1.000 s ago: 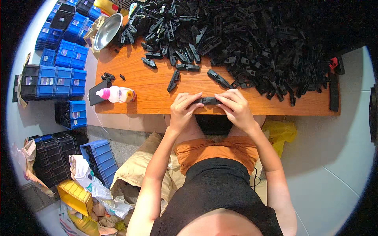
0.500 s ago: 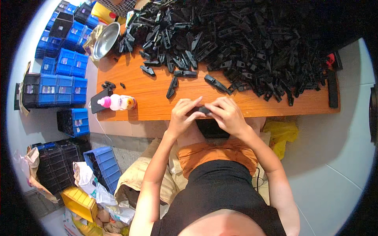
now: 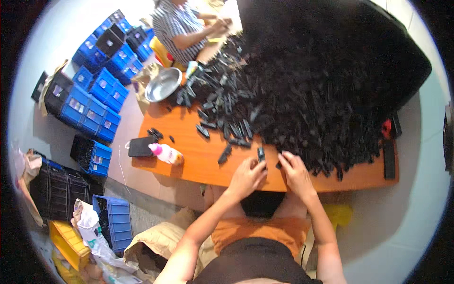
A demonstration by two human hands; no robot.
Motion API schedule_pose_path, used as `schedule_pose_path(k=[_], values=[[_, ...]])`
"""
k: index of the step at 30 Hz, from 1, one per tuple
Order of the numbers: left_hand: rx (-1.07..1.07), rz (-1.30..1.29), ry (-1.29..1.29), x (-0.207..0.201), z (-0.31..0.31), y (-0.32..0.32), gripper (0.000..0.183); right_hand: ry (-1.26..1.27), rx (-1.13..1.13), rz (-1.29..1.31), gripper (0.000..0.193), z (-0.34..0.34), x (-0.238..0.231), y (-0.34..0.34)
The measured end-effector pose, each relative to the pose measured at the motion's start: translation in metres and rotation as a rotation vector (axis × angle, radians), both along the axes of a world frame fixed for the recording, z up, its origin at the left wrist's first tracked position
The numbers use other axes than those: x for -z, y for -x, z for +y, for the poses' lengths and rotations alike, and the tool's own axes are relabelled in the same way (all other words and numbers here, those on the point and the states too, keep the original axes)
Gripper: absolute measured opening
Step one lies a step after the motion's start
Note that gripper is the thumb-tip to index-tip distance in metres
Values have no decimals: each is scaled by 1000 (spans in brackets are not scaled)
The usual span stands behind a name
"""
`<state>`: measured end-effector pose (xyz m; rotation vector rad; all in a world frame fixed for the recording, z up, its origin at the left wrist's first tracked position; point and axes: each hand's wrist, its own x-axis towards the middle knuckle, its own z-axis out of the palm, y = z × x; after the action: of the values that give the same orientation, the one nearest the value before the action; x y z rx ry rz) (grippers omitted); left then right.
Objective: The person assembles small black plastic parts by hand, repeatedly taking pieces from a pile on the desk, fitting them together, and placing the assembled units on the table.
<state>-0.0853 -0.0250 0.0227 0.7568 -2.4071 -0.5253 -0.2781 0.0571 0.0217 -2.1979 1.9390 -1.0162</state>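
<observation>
Just below the center of the frame I have the left hand (image 3: 248,178) closed on a black part (image 3: 261,154), pinched between thumb and fingers, its long side running up the frame above the fingertips. A little to the right I see the right hand (image 3: 298,176), fingers bent and reaching up, with a small dark piece (image 3: 278,165) at its fingertips; blur keeps me from telling whether it is gripped or merely touched. The two hands are apart, both over the near edge of the orange-brown desk (image 3: 201,163).

A great heap of black parts (image 3: 312,109) fills the desk from the upper center to the right of the frame. Left of the heap I make out a loose black part (image 3: 225,154) lying alone, near the left hand. Farther left on the desk, a white bottle with a pink cap (image 3: 166,154) lies beside a dark flat case (image 3: 141,147).

In the upper left I get a metal bowl (image 3: 163,85) by the heap's edge, and past it a co-worker in a striped top (image 3: 172,23), hands together. Blue crates (image 3: 90,111) are stacked along the left side; at lower left I see a yellow crate (image 3: 70,242) and a tan sack (image 3: 158,239). A black bar (image 3: 389,159) lies near the desk's right end.
</observation>
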Motion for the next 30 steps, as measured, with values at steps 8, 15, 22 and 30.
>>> schedule_pose_path(k=[8, 15, 22, 30], values=[[-101, -30, 319, 6, -7, -18, 33, 86, -38, 181, 35, -5, -2, -6], [-196, 50, 34, 13, -6, -23, 33, 188, -3, 104, 27, -8, -8, -11], [-41, 134, -49, 9, 3, -51, 30, 62, 44, -464, 41, 3, -2, -43], [14, 251, -189, 15, -4, -37, 25, 127, -107, -364, 32, 1, -3, -53]])
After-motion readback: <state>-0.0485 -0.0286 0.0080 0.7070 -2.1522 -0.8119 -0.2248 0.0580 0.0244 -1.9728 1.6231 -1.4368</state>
